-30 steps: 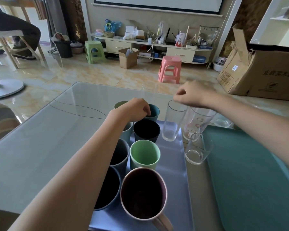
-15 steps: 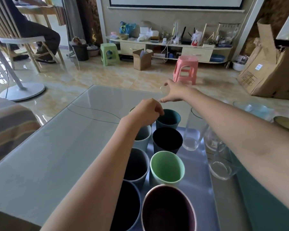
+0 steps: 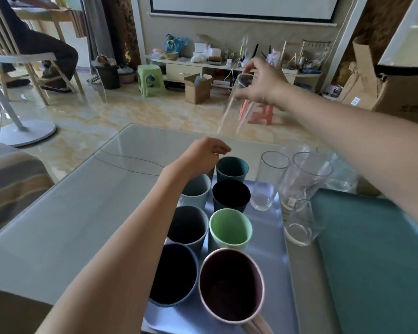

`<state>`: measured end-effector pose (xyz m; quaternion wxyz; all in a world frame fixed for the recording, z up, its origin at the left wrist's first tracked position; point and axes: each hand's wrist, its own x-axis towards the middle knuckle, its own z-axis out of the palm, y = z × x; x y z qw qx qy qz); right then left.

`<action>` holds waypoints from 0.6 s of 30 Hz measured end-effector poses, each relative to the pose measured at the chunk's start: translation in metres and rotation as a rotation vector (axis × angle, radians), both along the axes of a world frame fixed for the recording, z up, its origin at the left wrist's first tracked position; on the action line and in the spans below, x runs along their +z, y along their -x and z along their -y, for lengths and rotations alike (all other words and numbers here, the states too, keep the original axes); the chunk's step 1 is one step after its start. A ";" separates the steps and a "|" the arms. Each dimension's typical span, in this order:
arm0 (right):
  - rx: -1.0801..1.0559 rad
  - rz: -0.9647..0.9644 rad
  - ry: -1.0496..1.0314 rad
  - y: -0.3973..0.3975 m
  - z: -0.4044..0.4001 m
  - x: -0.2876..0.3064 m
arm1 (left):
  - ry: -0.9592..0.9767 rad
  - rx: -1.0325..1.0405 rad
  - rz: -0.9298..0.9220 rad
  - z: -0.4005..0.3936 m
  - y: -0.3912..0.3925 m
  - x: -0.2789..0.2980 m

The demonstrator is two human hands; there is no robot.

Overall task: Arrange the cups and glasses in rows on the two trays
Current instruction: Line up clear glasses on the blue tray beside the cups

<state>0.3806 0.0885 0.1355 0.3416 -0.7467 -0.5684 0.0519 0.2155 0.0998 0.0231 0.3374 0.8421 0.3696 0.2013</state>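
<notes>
Clear tall glass (image 3: 237, 104) gripped by right hand (image 3: 263, 85), tilted, smooth cylinder

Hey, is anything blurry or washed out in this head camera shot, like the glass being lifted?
Head view: the lifted glass in the right hand is streaked with motion blur, its base barely readable; the glass tabletop carries pale window glare; the wide lens bows the edges, stretching the pink-rimmed mug; the standing cups stay fairly sharp.

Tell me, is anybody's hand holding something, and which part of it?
The right hand grips a tall clear glass near its rim, lifted and tilted. The left hand holds nothing.
</notes>
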 end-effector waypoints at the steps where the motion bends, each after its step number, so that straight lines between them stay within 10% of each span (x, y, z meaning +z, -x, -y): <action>1: 0.013 0.010 -0.004 0.001 0.015 0.010 | -0.002 0.007 0.008 0.003 0.001 0.002; 18: 0.059 0.057 0.109 0.032 0.221 -0.018 | 0.073 -0.099 -0.027 0.122 0.028 0.029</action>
